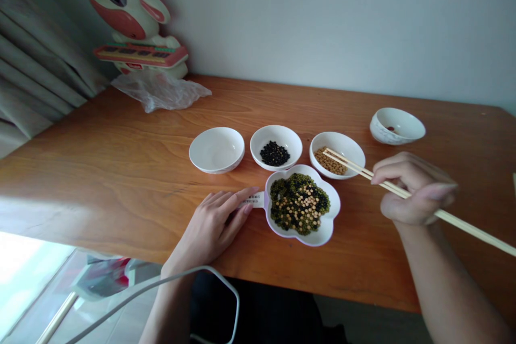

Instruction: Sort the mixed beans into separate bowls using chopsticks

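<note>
My right hand (415,188) grips a pair of wooden chopsticks (373,174), their tips over the white bowl (350,145) of soybeans (331,161). Whether the tips pinch a bean is too small to tell. With my left hand (215,220) I hold the short handle of a flower-shaped dish (332,226) by thumb and fingers. Green, black and tan beans (300,204) lie mixed in that dish. Behind it, a white bowl (276,134) contains black beans (274,154). Left of that, another white bowl (216,149) has nothing visible inside.
At the back right stands a patterned bowl (397,128) with a few small reddish things in it. A cow-shaped toy keyboard (141,56) and a clear plastic bag (163,91) occupy the back left. A grey cable (161,282) loops below the wooden table's (133,188) front edge.
</note>
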A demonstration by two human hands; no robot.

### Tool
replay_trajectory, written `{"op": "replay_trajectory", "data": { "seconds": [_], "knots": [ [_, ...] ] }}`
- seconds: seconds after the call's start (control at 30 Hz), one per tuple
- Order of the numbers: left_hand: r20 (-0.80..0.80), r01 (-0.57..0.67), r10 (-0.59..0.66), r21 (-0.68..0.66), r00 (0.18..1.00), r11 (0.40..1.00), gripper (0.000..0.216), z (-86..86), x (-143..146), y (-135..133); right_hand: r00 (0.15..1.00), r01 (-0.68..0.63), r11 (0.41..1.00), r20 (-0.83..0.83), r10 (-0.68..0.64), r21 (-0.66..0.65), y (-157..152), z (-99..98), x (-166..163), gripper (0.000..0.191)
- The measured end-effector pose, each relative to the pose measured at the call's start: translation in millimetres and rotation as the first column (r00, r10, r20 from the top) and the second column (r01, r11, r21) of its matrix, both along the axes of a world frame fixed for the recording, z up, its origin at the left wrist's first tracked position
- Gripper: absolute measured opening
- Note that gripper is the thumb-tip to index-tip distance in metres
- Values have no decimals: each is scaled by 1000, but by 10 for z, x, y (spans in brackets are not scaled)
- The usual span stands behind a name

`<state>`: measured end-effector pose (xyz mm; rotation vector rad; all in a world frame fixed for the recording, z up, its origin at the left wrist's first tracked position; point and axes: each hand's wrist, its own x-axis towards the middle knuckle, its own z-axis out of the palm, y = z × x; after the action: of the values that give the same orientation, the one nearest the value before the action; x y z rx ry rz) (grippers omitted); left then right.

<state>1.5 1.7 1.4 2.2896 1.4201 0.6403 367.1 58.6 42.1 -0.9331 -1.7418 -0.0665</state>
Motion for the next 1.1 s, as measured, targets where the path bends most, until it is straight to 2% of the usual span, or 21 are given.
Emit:
{"op": "replay_trajectory", "data": {
  "seconds": [0.2, 0.3, 0.67, 0.9, 1.1],
  "knots": [
    [1, -1, 1, 15, 1000, 1000, 39, -6, 1, -1, 986, 10, 991, 162, -31, 130, 26, -28, 21, 71],
    [4, -1, 1, 23, 1000, 1000, 39, -7, 3, 0, 980, 33, 982, 187, -69, 187, 26, -33, 31, 70],
    [5, 5, -5, 10, 1000, 1000, 38, -5, 2, -4, 978, 51, 975, 186, -92, 215, 34, -57, 9, 70],
    [3, 1, -1, 16, 1000, 1000, 38, 21, 16, 4, 972, 69, 991, 215, -93, 117, 30, -65, 8, 67],
    [4, 1, -1, 9, 1000, 1000, 38, 34, 19, 4, 975, 124, 985, 198, -99, -120, 37, -48, -10, 59]
  ]
}}
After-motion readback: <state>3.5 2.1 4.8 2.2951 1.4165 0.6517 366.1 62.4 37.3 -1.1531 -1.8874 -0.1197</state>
